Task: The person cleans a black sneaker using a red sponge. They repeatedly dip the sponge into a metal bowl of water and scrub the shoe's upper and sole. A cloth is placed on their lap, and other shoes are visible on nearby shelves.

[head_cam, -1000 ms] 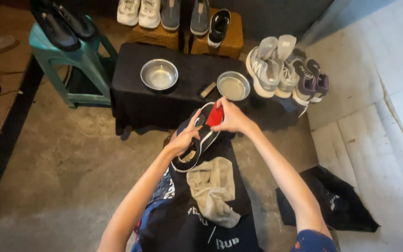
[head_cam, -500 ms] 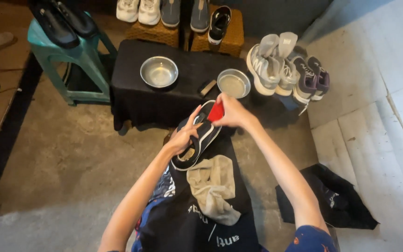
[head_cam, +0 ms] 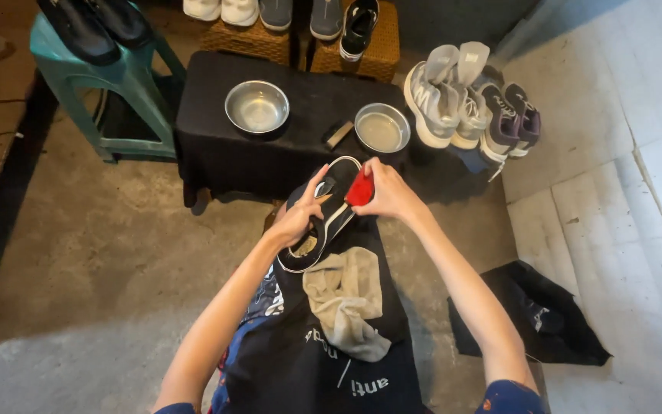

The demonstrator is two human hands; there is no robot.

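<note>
My left hand grips a black shoe with a white sole edge, held over my lap with its toe pointing away from me. My right hand is closed on a small red brush or sponge pressed against the shoe's far right side. A crumpled grey cloth lies on the black apron over my knees, just below the shoe.
A low table under a black cloth stands ahead with two metal bowls and a small brush. Grey and purple sneakers lean at its right. A teal stool holds black shoes. A black cloth lies on the floor.
The shoe and both hands have stayed in nearly the same place; the right hand with the red item has shifted slightly along the shoe's side.
</note>
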